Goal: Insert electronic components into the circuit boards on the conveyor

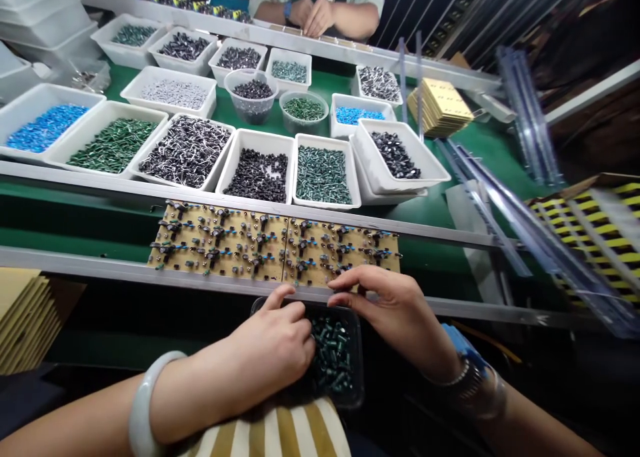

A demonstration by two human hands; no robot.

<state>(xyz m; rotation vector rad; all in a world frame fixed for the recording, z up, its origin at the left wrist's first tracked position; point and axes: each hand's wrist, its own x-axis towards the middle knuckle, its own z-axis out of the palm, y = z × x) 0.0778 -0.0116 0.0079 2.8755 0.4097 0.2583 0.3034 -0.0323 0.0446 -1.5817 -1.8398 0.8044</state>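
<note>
A small black tray [333, 353] of green cylindrical capacitors with silver ends sits just below the near rail. My left hand [273, 337] curls over the tray's left side, and its fingertips are hidden behind the knuckles. My right hand [385, 310] hangs over the tray's upper right, with thumb and fingers bent toward each other at the near edge of a tan circuit board [275, 247]. Nothing held shows in either hand. The board is studded with dark and blue-marked components.
White tubs [320, 173] of sorted components fill a green bench beyond the metal rail [150, 187]. A co-worker's hands [313, 15] rest at the far side. Stacked tan boards [440, 107] and clear plastic tubes [525, 117] lie to the right.
</note>
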